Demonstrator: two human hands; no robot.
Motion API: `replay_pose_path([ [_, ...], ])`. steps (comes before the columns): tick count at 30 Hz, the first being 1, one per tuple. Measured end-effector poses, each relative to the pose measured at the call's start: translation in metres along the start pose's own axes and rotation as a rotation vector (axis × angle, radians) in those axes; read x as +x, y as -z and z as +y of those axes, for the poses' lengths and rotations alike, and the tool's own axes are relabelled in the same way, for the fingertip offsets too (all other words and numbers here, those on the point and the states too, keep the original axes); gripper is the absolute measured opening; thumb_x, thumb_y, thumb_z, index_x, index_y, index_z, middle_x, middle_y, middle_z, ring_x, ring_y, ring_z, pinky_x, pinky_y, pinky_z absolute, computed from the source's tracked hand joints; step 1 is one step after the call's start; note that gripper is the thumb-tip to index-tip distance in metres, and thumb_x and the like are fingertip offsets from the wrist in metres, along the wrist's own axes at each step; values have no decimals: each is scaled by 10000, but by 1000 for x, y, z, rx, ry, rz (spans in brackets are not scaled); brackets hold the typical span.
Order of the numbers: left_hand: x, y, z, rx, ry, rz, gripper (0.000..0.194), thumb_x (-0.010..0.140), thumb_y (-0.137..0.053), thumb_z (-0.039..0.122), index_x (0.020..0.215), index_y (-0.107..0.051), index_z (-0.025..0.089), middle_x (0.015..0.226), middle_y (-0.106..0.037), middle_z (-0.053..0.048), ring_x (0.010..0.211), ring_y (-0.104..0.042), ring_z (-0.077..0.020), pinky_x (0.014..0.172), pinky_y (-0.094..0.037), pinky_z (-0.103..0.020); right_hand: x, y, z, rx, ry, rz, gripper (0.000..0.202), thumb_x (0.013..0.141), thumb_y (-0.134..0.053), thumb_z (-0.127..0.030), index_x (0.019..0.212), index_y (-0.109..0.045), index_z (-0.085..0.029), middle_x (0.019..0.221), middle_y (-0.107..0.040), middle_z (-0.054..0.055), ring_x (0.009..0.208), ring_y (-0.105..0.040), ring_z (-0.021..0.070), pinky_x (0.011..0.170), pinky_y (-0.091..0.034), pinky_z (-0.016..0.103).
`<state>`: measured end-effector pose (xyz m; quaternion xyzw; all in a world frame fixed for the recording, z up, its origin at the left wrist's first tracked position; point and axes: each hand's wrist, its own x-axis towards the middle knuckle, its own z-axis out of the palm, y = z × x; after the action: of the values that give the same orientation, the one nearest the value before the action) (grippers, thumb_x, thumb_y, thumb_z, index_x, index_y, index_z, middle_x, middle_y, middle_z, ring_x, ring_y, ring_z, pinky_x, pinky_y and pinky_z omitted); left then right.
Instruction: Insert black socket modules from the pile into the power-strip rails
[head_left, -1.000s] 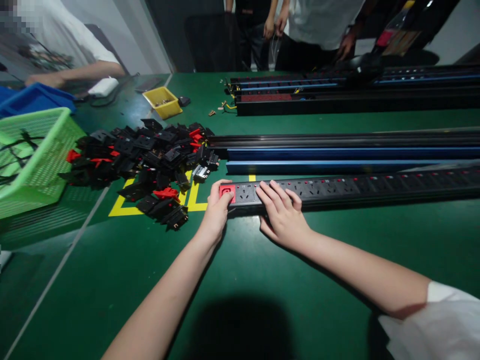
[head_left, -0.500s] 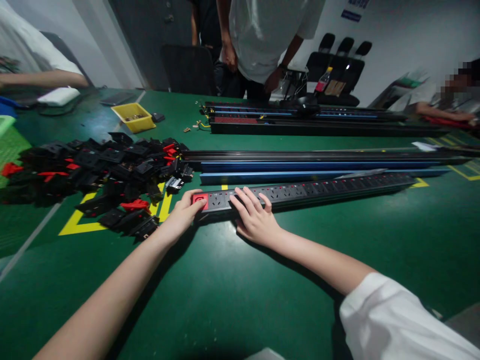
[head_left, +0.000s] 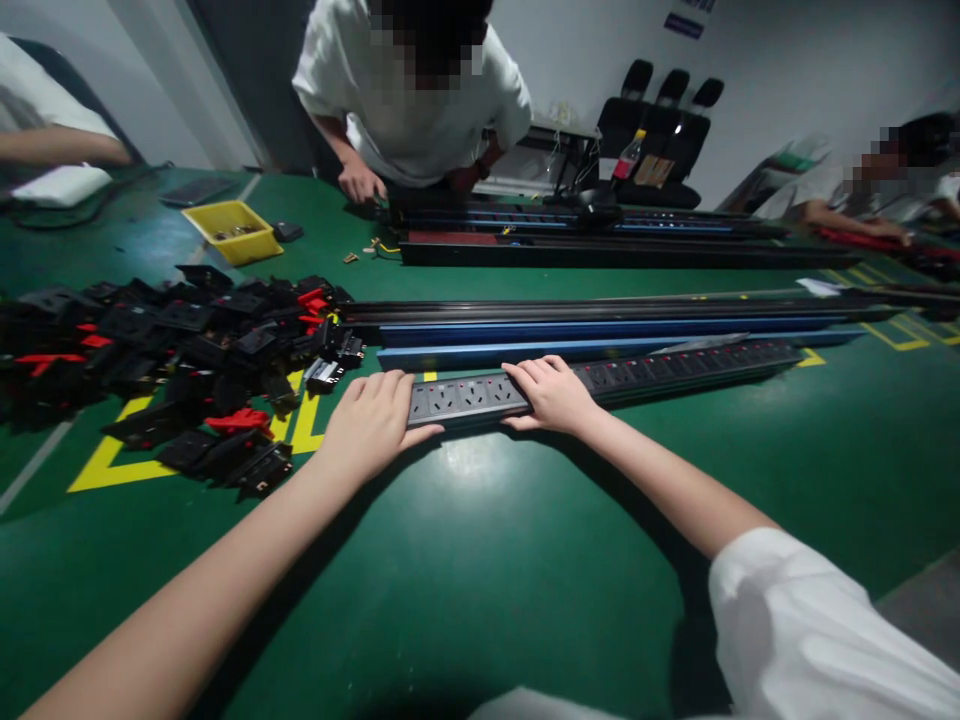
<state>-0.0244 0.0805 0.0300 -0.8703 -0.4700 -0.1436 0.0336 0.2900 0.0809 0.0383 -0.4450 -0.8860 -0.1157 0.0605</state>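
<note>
Sockets line the black strip (head_left: 637,372) in your head view, lying slantwise on the green table (head_left: 480,560). Your left hand (head_left: 367,420) clasps its left end; your right hand (head_left: 555,393) grips farther along. It looks stiff, smooth and fairly heavy: hold the casing's long sides, hands well spread. Unlike half a second ago, your left hand hides the red end socket and a person opposite (head_left: 412,130) bends forward.
</note>
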Motion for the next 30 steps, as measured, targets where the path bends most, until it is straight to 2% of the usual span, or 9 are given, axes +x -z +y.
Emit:
replay_pose_path([
  [3,11,-6,-9,37,12,-29,857,842,-417,790,1302,-577,85,1162,-637,-253,1087,-575,-427,993,-348,-535,6,-4,1,-8,-22,13,850,848,-582,-704,1407,-512,-67,1181,-674,170,1027,-600,308,912,-383,403],
  [5,18,-8,-14,35,8,-19,838,833,-432,792,1281,-589,101,1134,-636,-236,1074,-573,-416,992,-342,-522,9,-6,2,-5,-31,28,845,849,-580,-707,1392,-524,-62,1178,-674,167,1018,-599,307,904,-391,399],
  [12,29,-10,-21,149,-15,0,800,846,-431,779,1278,-581,122,1164,-614,-223,1116,-535,-401,960,-359,-488,15,-6,8,52,-26,45,799,859,-602,-672,1361,-542,-53,1227,-668,189,1079,-598,324,944,-410,414],
  [17,28,-9,-20,206,-26,4,770,876,-457,724,1273,-575,75,1196,-606,-232,1100,-535,-397,922,-370,-481,14,-12,13,103,11,85,795,838,-638,-668,1343,-563,-59,1225,-682,198,1066,-620,344,931,-448,445],
  [30,25,-11,-9,178,58,26,767,840,-514,726,1270,-577,95,1202,-602,-241,1116,-522,-416,924,-353,-482,14,-19,23,135,43,137,794,830,-655,-650,1358,-568,-63,1265,-677,200,1097,-632,355,937,-464,462],
])
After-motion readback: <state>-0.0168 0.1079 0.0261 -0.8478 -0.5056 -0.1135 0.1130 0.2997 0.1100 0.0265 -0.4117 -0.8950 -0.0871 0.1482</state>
